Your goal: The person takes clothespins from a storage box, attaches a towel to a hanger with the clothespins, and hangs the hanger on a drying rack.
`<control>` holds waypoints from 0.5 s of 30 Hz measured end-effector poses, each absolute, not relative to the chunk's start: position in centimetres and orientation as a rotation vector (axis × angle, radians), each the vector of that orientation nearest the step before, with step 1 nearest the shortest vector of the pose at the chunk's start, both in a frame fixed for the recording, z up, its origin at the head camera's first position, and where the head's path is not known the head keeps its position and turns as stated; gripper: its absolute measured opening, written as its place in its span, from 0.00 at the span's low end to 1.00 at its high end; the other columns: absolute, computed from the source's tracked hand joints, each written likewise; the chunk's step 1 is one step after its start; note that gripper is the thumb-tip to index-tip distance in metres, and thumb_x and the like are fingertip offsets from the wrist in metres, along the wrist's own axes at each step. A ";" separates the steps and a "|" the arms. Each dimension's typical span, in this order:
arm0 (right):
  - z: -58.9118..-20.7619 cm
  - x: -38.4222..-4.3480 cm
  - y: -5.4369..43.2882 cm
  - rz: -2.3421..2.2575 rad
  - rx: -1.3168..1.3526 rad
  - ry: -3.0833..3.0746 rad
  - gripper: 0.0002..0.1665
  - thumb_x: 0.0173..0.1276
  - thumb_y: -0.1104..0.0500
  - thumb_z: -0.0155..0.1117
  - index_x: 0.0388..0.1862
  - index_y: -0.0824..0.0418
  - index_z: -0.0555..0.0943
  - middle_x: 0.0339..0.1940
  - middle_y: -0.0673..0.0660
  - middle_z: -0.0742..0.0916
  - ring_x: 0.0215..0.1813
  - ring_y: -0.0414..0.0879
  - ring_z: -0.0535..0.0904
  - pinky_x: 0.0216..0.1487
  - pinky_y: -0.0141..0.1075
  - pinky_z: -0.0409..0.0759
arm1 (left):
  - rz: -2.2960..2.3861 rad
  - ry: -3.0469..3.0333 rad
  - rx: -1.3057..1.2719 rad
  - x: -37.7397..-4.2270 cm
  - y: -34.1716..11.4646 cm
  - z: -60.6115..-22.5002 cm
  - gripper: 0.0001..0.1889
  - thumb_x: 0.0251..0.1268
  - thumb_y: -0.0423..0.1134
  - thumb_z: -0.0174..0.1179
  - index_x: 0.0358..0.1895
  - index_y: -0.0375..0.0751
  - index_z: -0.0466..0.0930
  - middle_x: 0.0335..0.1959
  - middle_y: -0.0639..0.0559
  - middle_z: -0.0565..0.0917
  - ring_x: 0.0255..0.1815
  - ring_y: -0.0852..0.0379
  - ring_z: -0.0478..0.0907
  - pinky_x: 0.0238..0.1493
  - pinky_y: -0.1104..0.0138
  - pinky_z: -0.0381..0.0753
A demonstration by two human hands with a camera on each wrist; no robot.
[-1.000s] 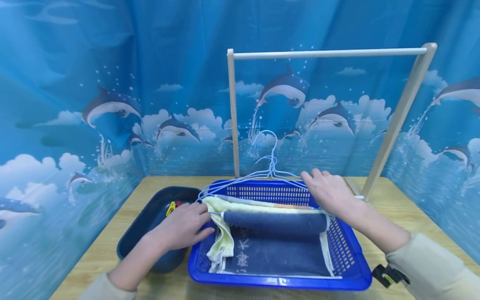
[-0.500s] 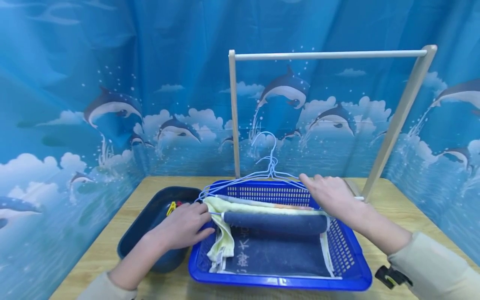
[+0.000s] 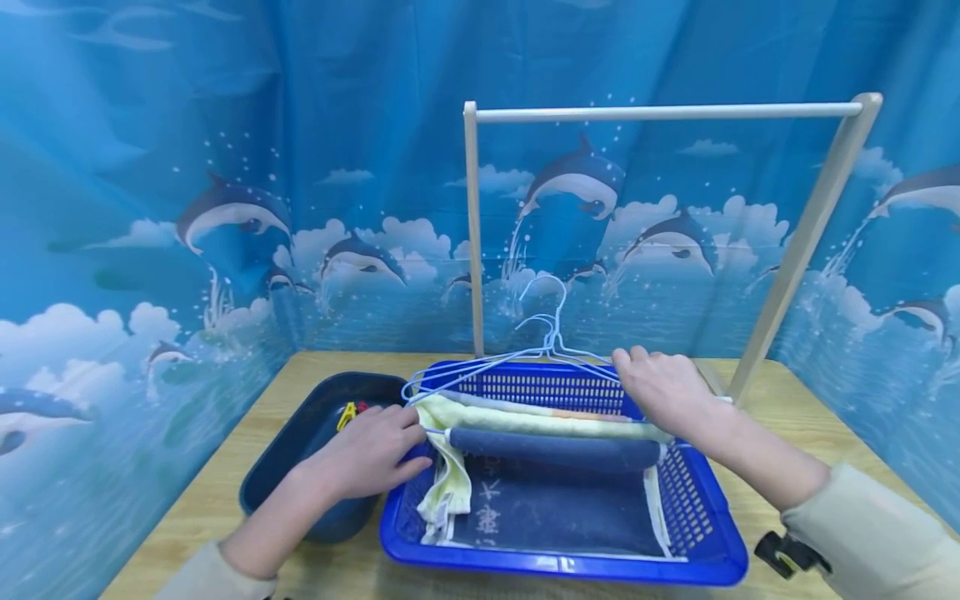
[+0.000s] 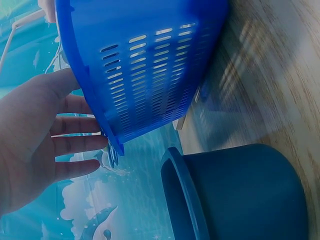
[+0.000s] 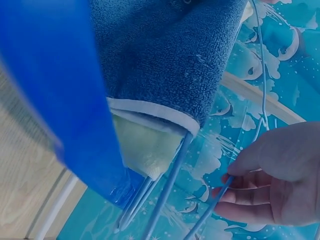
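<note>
Several light-blue wire hangers point(image 3: 553, 342) lie over the blue plastic basket point(image 3: 570, 568), hooks pointing up. A navy towel point(image 3: 555, 448) with white edging hangs over the front hanger's bar, its lower part inside the basket. Behind it are a pale-yellow towel point(image 3: 502, 419) and a grey-and-orange cloth point(image 3: 555, 410), also over hangers. My right hand point(image 3: 663, 387) pinches a hanger's sloping wire between thumb and fingers, clearest in the right wrist view. At the basket's left side, my left hand point(image 3: 375, 450) has its fingers extended, fingertips right at the rim point(image 4: 90, 95) and hanger ends.
A dark teal tub point(image 3: 262, 454) stands left of the basket, with yellow and red clips point(image 3: 347, 415) inside. Behind the basket rises a wooden rack point(image 3: 802, 225) with a white top rail point(image 3: 667, 112). A dolphin-printed curtain surrounds the wooden table point(image 3: 817, 442).
The hanger hooks have tipped slightly right and down with my right hand's hold. The head view has shifted a little. My left hand stays in place at the basket's left side.
</note>
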State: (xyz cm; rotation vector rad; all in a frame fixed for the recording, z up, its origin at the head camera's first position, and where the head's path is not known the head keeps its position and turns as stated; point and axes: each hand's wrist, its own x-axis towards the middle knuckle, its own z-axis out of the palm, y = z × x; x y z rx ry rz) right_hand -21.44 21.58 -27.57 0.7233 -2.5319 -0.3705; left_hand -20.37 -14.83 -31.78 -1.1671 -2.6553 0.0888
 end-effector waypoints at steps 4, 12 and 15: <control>-27.5 -21.6 21.7 -0.329 0.672 -2.581 0.11 0.53 0.79 0.56 0.22 0.66 0.68 0.17 0.56 0.68 0.17 0.46 0.65 0.12 0.38 0.68 | 0.085 -2.674 -1.163 -20.4 -14.7 -31.8 0.12 0.61 0.52 0.58 0.31 0.48 0.76 0.28 0.59 0.68 0.27 0.61 0.65 0.28 0.67 0.66; -27.4 -21.5 21.9 -0.398 0.628 -2.625 0.08 0.58 0.74 0.57 0.31 0.65 0.70 0.18 0.56 0.69 0.16 0.46 0.65 0.10 0.37 0.66 | 0.081 -2.665 -1.173 -20.4 -14.8 -31.8 0.12 0.61 0.52 0.58 0.31 0.48 0.76 0.28 0.59 0.68 0.26 0.61 0.65 0.28 0.67 0.66; -27.5 -21.5 21.9 -0.402 0.618 -2.644 0.08 0.60 0.73 0.57 0.34 0.63 0.70 0.17 0.55 0.70 0.16 0.45 0.65 0.09 0.36 0.64 | 0.085 -2.662 -1.176 -20.4 -14.8 -31.7 0.12 0.61 0.52 0.58 0.31 0.48 0.76 0.28 0.59 0.68 0.26 0.61 0.65 0.28 0.66 0.66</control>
